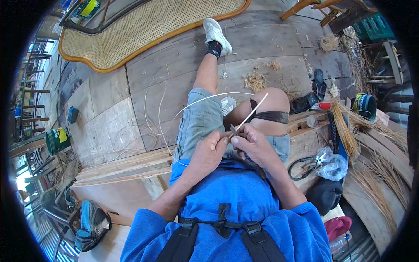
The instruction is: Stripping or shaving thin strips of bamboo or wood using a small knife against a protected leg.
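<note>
My left hand (210, 149) is closed, its thumb and fingers pinching a thin pale cane strip (257, 108) just above my lap. One end of the strip slants up and away over my right thigh. My right hand (252, 143) is closed around a knife (234, 130) whose short dark blade meets the strip between my hands. Its long dark handle runs back under my right wrist toward my belly. A long thin length of cane (198, 101) arcs over my left leg and loops onto the floor at the left. A dark band is wrapped around my bent right knee.
A woven cane panel with a wooden frame (144, 32) lies far left. Cane shavings (255, 81) litter the board floor. At right are a sandal (320, 83), a cane bundle (342, 126), pliers (323, 158) and a plastic bag (334, 168). A backpack (90, 225) sits lower left.
</note>
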`<state>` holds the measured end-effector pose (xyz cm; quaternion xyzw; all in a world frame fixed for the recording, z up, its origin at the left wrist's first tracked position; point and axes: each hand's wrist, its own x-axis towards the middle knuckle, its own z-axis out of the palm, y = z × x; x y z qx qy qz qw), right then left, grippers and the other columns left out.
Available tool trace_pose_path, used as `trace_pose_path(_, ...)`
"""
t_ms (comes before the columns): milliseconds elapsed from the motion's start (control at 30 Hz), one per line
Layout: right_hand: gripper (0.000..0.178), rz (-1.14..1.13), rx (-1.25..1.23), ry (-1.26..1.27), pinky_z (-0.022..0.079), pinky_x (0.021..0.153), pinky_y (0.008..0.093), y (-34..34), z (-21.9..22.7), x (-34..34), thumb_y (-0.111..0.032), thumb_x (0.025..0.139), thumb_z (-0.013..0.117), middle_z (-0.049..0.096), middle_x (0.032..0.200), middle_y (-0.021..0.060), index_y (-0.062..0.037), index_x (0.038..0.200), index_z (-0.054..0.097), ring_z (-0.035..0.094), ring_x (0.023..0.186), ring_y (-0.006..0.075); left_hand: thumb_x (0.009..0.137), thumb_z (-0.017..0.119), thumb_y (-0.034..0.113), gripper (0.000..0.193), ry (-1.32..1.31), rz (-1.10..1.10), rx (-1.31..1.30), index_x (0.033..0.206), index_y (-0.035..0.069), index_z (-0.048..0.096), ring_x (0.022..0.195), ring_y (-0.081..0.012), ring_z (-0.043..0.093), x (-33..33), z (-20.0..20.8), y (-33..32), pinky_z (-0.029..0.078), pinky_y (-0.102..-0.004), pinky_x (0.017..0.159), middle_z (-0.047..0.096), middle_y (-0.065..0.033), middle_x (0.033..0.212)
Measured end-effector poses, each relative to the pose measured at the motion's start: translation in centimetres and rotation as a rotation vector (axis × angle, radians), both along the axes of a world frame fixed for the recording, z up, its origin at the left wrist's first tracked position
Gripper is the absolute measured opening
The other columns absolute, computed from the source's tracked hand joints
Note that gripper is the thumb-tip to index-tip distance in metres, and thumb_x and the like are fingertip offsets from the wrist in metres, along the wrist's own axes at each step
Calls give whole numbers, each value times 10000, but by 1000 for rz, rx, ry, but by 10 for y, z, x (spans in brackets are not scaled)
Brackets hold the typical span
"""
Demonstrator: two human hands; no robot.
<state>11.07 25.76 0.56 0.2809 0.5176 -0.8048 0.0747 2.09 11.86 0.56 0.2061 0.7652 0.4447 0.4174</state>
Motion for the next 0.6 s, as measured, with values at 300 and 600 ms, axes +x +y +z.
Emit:
trace_pose_path(300,232,-51,-144,-53,356,434,177,28,0,7,-193,857,588,528,685,13,-17,988,512,466,493,61,918,502,211,184,-295,0,88,839,48,536,526,-24,351,-2,2,-24,279,-200,457,411,59,608)
trace_pose_path(600,155,-275,228,-225,376,428,189,80,10,19,-137,826,562,528,683,-10,-45,950,549,469,488,59,918,494,219,212,-405,177,4,859,23,550,540,-42,388,-2,13,-43,322,-207,488,447,46,618)
